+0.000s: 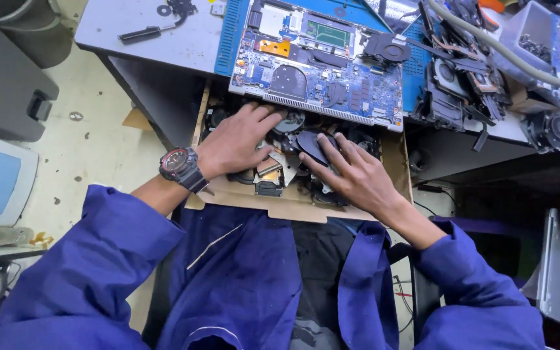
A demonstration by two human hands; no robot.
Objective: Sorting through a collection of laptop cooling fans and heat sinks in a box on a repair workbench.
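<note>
While both hands rest in the cardboard box (293, 209), fingers (332, 148) touch a black fan (311, 144).

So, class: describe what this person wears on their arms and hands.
Both arms wear loose, deep blue work-coat sleeves pushed up the forearms. The left hand has a chunky black wristwatch with red accents. The right hand is bare: no gloves, no rings visible.
</note>
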